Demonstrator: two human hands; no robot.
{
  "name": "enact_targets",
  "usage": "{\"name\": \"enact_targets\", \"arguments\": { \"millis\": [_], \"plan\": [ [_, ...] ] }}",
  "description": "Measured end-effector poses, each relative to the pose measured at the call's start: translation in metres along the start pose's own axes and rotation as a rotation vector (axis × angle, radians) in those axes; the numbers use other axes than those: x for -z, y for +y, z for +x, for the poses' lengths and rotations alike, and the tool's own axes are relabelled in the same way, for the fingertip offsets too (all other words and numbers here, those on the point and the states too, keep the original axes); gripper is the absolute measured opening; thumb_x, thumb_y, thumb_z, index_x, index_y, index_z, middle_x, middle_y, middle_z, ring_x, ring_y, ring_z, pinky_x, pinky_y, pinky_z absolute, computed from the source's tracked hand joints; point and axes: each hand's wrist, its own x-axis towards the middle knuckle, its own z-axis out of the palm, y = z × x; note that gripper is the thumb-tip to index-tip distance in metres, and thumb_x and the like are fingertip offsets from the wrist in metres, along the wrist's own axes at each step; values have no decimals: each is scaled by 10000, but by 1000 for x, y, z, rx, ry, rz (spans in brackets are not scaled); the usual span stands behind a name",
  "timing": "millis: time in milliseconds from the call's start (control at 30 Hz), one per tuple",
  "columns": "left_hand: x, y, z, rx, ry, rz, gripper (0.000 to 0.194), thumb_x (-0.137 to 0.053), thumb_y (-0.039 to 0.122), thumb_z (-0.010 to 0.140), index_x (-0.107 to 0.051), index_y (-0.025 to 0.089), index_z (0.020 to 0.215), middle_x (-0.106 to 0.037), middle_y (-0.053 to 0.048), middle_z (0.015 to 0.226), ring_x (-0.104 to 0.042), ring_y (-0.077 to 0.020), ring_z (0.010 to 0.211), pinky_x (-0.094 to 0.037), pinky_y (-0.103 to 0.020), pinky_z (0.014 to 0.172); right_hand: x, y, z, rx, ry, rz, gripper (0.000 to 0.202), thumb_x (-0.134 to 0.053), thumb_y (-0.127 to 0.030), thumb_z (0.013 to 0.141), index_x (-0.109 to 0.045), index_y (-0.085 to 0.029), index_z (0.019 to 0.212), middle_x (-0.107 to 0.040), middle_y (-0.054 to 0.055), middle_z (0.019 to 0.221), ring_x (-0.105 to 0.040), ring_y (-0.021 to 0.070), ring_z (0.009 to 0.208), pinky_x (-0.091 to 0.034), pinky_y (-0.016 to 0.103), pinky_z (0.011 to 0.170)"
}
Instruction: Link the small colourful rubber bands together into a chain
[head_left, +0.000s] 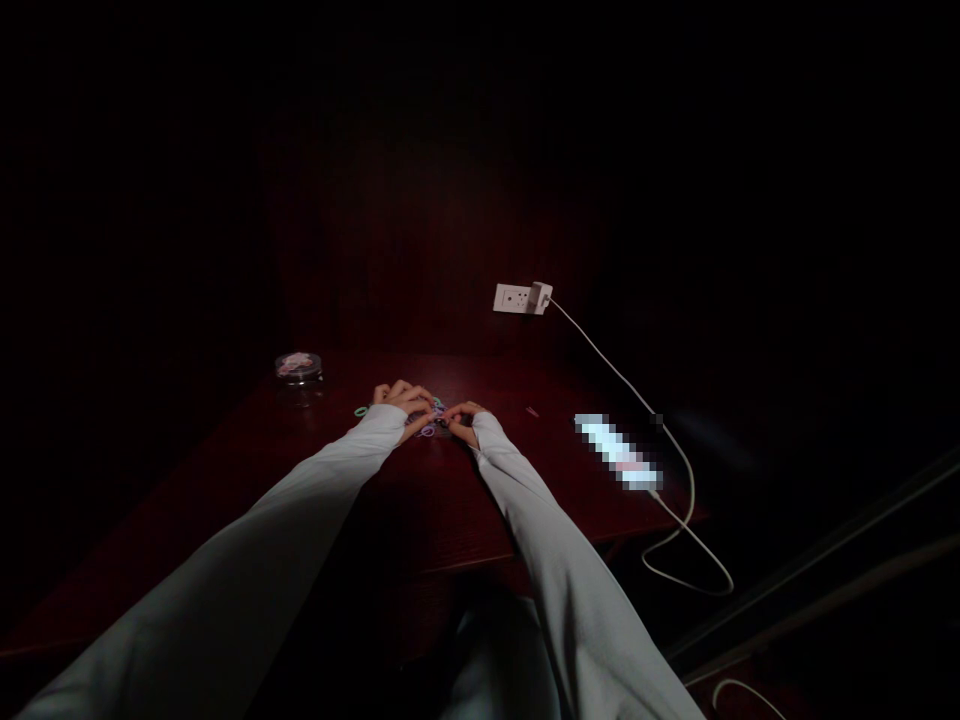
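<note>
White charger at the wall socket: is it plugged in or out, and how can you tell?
In: the charger sits against the right end of the wall socket, with nothing else supporting it.

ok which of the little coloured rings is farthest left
The green ring just left of the left hand; the others visible, like the purple ring, lie bunched roughly between that hand and the right hand.

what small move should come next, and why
Perhaps the left hand should draw in the outlying green loop: it lies beyond that hand's outer side, whereas the purple loop lies nearer the right hand.
</note>
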Motion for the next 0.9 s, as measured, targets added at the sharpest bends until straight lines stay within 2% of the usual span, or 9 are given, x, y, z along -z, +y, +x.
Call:
{"name": "enact_targets", "arguments": {
  "millis": [400, 567, 900],
  "plan": [
    [-1, 0, 0, 6, 13, -16, 321, -502, 451, 1044, -785, 306, 1001, -758, -26, 1220, -505, -265, 1123, -261, -469, 945, -1, 5, 1, 6, 6, -18, 88, -719, -296, 760, -774, -234, 789, -627, -22, 742, -533, 151, 743, -425, 255, 734],
    [-2, -1, 0, 26, 2, 4, 286, -547, 458, 1023, -785, 299, 1010, -749, -31, 1227, -507, -270, 1139, -261, -466, 955, -1, 6, 1, 13, 1, 4, 98, -709, -289, 754, -777, -231, 794, -638, -16, 756, -546, 152, 746, -429, 252, 737],
    [-3, -2, 0, 4, 7, 5, 294, -539, 450, 1033, -785, 296, 983, -751, -30, 1238, -508, -269, 1134, -268, -461, 946, 0, 3, 0, -32, -15, 5, 96, -722, -290, 762, -780, -221, 797, -648, -17, 766, -556, 147, 733, -423, 250, 721]
  ]
}}
